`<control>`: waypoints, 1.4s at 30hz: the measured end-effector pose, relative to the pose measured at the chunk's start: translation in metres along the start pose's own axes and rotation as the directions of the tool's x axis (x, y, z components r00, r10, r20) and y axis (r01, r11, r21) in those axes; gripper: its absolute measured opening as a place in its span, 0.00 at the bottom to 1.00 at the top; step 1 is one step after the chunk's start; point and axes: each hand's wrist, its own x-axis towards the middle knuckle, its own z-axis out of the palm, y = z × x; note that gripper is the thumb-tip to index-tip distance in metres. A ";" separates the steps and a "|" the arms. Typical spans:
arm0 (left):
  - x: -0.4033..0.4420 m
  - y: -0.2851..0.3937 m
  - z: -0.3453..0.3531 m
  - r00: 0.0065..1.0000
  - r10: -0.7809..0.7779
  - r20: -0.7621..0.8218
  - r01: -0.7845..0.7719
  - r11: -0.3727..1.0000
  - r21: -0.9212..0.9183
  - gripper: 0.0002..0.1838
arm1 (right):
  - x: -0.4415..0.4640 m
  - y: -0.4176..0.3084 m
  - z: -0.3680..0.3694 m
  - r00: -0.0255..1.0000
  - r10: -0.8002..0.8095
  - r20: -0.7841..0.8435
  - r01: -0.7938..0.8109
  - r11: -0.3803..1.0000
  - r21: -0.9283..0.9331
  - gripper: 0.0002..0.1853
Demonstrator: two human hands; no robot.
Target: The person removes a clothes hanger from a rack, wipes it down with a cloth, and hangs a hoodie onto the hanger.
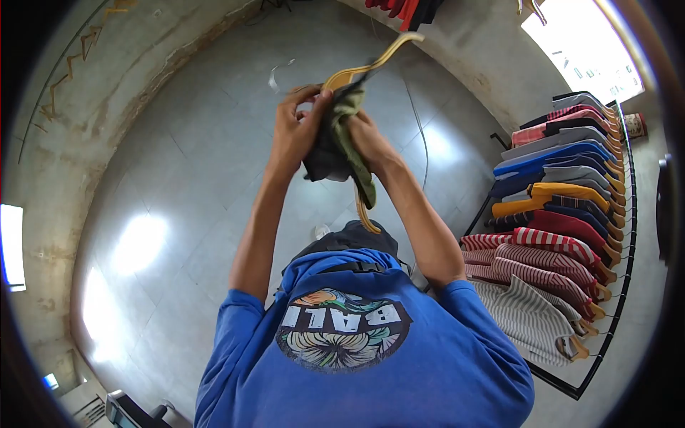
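A wooden hanger (409, 37) slants in front of my chest. Its lower arm comes out beneath a bunched olive-green and dark garment (347, 132). My left hand (302, 115) is closed at the garment's upper left edge, its thumb and fingers pinching dark cloth close to the hanger. On the other side, my right hand (368, 140) presses into the olive cloth, and the folds hide most of its fingers. The garment hangs crumpled between both hands, and its kind cannot be made out.
To the right, a black clothes rack (619, 299) carries many striped and plain garments on wooden hangers. Empty hangers (69, 68) line the upper left wall. A thin cable (421, 128) runs over the grey tiled floor (207, 157), where a white scrap (275, 77) lies.
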 end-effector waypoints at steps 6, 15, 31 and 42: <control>0.008 -0.002 -0.008 0.986 -0.133 0.099 0.156 0.948 -0.279 0.14 | -0.015 -0.036 0.015 0.995 0.029 0.099 -0.017 0.992 -0.123 0.19; 0.026 -0.020 -0.005 1.000 -0.014 -0.024 0.005 0.939 -0.343 0.13 | -0.004 -0.003 0.024 0.973 0.227 -0.028 -0.224 0.970 0.098 0.25; 0.042 -0.010 0.010 0.981 0.010 -0.195 -0.067 0.955 -0.289 0.12 | -0.008 -0.006 0.003 0.969 -0.247 -0.018 0.211 0.860 -0.465 0.13; 0.003 -0.030 0.017 0.957 -0.195 -0.217 0.109 0.929 -0.354 0.12 | -0.025 0.001 0.015 0.994 -0.048 -0.098 -0.018 0.813 -0.582 0.13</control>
